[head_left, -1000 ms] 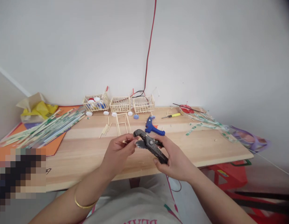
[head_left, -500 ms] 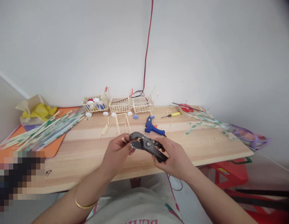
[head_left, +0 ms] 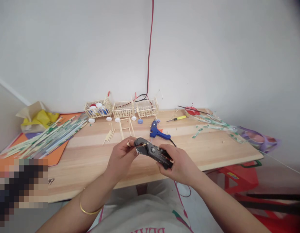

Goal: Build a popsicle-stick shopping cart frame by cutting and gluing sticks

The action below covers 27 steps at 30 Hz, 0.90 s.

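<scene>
My right hand point(head_left: 180, 163) grips the handles of a black cutter point(head_left: 152, 151) held above the wooden table point(head_left: 91, 155). The cutter's jaws point left and are closed on a short wooden stick piece point(head_left: 129, 143). My left hand point(head_left: 121, 155) pinches that stick piece at the jaws. Behind my hands stands a small stick frame point(head_left: 127, 127), with loose cut sticks point(head_left: 108, 135) to its left.
Three stick baskets point(head_left: 123, 109) line the wall, one holding bottle caps. A blue glue gun point(head_left: 157, 132) lies mid-table, a yellow screwdriver point(head_left: 176, 118) and red dish point(head_left: 193, 111) behind it. Wrapped chopsticks point(head_left: 48, 136) cover orange sheets at left. A red stool point(head_left: 239, 176) stands at right.
The cutter's jaws have closed on the stick piece as my right hand squeezed the handles. Both hands shifted slightly left and toward me.
</scene>
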### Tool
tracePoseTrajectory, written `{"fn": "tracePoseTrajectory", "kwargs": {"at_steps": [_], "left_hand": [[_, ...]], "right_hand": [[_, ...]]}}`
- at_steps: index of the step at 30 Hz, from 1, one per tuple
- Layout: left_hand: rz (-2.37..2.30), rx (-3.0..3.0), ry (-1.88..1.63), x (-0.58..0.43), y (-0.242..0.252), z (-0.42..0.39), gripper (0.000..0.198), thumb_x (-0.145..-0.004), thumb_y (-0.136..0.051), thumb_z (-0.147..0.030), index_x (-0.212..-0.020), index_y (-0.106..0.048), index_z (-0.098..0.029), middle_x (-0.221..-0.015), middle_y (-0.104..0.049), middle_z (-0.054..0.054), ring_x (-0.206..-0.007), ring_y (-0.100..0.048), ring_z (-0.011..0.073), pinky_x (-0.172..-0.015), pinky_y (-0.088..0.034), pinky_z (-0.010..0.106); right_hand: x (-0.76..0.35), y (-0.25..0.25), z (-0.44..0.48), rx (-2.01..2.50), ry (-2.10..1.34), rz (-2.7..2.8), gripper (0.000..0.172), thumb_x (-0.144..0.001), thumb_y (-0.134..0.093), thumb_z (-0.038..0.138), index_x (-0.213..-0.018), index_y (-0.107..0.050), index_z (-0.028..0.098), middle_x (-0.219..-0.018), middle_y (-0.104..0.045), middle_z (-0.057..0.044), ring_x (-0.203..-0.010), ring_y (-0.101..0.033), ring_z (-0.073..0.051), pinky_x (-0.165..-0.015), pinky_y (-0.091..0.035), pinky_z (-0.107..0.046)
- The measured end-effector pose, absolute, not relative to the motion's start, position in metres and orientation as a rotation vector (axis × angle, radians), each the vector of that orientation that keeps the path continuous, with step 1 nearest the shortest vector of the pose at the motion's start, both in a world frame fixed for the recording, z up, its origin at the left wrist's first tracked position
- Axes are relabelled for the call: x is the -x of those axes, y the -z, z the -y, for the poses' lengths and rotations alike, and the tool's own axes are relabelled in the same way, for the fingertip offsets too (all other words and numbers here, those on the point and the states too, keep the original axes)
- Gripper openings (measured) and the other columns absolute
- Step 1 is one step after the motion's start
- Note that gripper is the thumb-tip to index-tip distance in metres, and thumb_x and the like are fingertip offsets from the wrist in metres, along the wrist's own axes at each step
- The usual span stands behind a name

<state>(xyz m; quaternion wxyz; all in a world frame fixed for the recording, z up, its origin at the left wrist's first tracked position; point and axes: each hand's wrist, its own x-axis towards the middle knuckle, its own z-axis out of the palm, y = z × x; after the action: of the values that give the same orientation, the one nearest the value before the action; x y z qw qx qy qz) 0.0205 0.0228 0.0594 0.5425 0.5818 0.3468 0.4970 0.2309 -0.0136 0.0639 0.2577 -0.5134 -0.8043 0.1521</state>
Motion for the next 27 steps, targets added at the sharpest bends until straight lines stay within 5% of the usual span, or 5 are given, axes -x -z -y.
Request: {"fn": "tracePoseTrajectory", "kwargs": {"at_steps": [27], "left_hand": [[-0.939,-1.560,-1.058,-0.030,-0.072,-0.024,0.008,-0.078,-0.062,-0.023,-0.081,-0.063,-0.016,-0.083,-0.055,0.002,-0.075,-0.050,0.0128,-0.068,-0.040,0.023]], "right_hand": [[-0.226,-0.042,0.018,1.538,-0.401,2.267,0.027,-0.083,-0.049,0.046,-0.080,-0.044,0.020,-0.070,-0.056,-0.002,-0.065,-0.053,-0.017,-0.059,-0.030,-0.026]]}}
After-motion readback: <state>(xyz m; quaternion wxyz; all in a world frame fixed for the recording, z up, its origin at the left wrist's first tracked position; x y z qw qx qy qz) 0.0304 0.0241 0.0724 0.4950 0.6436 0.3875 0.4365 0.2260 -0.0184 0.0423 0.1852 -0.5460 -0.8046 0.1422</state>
